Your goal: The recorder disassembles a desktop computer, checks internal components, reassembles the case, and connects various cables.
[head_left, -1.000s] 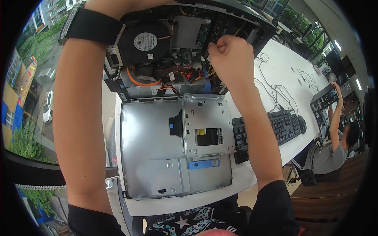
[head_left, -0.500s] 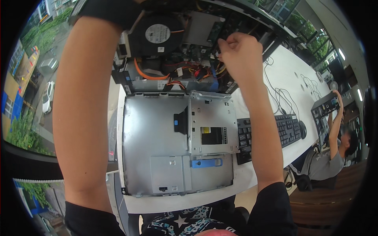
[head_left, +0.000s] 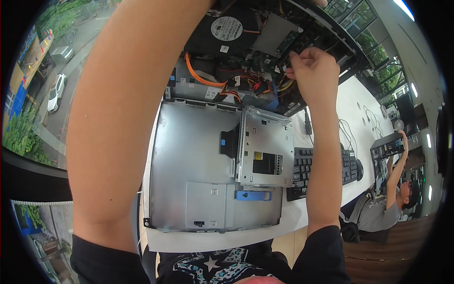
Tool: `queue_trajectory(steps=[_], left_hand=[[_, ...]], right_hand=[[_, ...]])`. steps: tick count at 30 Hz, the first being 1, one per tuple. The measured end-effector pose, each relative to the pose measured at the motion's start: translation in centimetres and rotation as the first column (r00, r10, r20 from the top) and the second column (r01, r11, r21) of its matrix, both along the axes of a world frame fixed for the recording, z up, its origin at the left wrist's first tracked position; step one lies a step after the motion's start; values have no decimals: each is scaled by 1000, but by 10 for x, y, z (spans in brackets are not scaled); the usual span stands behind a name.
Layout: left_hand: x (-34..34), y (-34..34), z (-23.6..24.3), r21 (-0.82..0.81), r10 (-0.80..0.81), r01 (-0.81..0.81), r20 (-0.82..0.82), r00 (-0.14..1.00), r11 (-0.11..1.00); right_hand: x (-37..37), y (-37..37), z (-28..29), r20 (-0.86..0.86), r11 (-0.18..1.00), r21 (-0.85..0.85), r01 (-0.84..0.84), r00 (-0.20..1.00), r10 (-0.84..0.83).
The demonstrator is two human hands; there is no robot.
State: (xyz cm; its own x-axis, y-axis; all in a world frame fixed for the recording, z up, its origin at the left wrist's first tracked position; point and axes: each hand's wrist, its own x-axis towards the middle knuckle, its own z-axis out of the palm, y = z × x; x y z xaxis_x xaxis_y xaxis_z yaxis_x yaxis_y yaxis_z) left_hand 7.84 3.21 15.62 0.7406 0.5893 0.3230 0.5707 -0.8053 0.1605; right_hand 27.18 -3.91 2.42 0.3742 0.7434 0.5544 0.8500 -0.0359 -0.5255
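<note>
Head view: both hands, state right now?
Left hand: almost all past the top edge; can't tell.
Right hand: fingers curled inside the open computer; can't tell whether they hold anything.

Windows [head_left: 378, 49] under lit ceiling lights [head_left: 404, 8]

over the head camera, my right grip [head_left: 314, 71], a bare hand with thumb and forefinger close together, is inside an open black desktop computer case [head_left: 349, 39]; i can't tell whether it pinches anything. my bare left forearm [head_left: 118, 123] runs up past the top edge. left of the grip sits a round black fan [head_left: 227, 30]. on the white bench [head_left: 350, 100] lies a silver sheet-metal panel [head_left: 189, 142] bearing a steel bracket [head_left: 265, 135], with a black keyboard [head_left: 301, 171] just beside it. far right, a person in grey [head_left: 378, 217] touches another dark case [head_left: 388, 146].
</note>
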Motion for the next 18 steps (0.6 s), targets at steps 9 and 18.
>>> queue_trajectory(steps=[9, 18], left_hand=[[-3, -4, -2, -25, -13, 13, 20, 1000, 1000], [-4, -6, -2, -8, 25, -25, 11, 1000, 1000]], right_hand=[[-4, 3, -3, 20, 1000, 13, 23, 1000, -23], [-4, 2, -5, 7, 999, 26, 25, 1000, -25]])
